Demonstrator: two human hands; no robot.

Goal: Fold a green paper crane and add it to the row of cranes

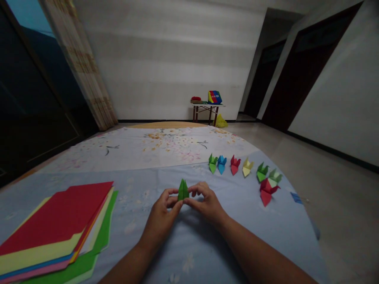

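A small folded green paper piece (pixel 183 191), pointed at the top with a split down its middle, is held upright between both hands just above the tablecloth. My left hand (pixel 164 207) pinches its left lower edge between thumb and fingers. From the other side, my right hand (pixel 206 200) grips the lower right corner, with the thumb near the bottom edge and the fingers curled. The two thumbs nearly meet below the paper. Parts of the fingers behind the paper are hidden.
Several folded paper cranes, among them a blue one (pixel 222 164) and a red one (pixel 267 192), stand at the right. A stack of coloured paper sheets (pixel 59 217) lies at the left. The round table bears a floral cloth (pixel 133 154). Beyond is a small side table (pixel 207 105).
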